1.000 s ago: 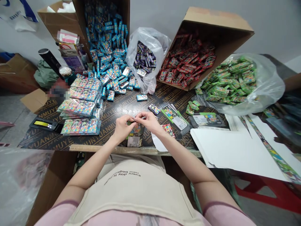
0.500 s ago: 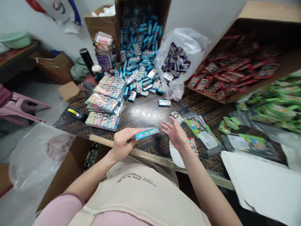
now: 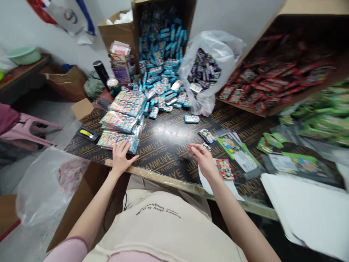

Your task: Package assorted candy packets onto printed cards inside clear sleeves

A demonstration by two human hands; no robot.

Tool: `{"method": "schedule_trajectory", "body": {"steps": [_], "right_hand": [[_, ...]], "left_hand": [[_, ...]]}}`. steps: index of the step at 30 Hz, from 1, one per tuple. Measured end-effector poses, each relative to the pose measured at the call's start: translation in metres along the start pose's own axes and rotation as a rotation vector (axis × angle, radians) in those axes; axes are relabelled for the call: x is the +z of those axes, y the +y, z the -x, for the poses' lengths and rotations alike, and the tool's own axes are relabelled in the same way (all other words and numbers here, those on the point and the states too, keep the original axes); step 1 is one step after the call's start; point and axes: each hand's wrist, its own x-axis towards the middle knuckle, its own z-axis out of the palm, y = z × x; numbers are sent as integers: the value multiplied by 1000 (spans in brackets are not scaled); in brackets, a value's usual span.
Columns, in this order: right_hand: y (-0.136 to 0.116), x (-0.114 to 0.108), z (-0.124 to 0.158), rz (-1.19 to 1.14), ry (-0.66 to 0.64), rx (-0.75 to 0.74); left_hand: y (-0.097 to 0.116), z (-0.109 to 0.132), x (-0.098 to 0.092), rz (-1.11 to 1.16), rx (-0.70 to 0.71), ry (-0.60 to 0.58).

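My left hand (image 3: 121, 157), fingers spread, rests on the front end of the stacked wrapped packs (image 3: 120, 122) at the left of the dark table (image 3: 163, 156). My right hand (image 3: 202, 158) hovers over the table's middle, fingers loosely bent and apart, holding nothing visible. Just beyond it lie a dark purple packet (image 3: 207, 136) and a single blue packet (image 3: 192, 119). A red packet (image 3: 225, 169) lies right of my right hand on a white sheet (image 3: 234, 190), partly hidden by my wrist.
Blue packets (image 3: 163, 76) spill from a carton at the back. Beside them stand a clear bag of purple packets (image 3: 205, 69) and a carton of red packets (image 3: 261, 83). Green packets (image 3: 321, 116) and white sheets (image 3: 305, 214) are at the right. A black cutter (image 3: 87, 134) lies at the left.
My left hand has moved left from the table's front edge to the stack, and the blue-edged pack it held is no longer in its grasp. My right hand's fingers have curled slightly.
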Motion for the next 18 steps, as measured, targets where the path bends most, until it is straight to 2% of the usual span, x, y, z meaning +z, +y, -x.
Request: {"method": "schedule_trajectory", "body": {"steps": [3, 6, 9, 11, 14, 16, 18], "right_hand": [[3, -5, 3, 113, -16, -80], [3, -20, 2, 310, -48, -217], [3, -49, -8, 564, 47, -342], [4, -73, -19, 749, 136, -370], [6, -113, -40, 1037, 297, -241], [6, -140, -52, 1192, 396, -85], [7, -165, -60, 1270, 431, 80]], "left_hand": [[3, -1, 10, -35, -32, 15], [-2, -3, 18, -23, -35, 44], [-7, -5, 18, -5, -28, 86], [-3, -3, 14, 6, -26, 120], [13, 2, 8, 23, 17, 205], [27, 6, 8, 41, 91, 240], [39, 9, 10, 73, 152, 233]]}}
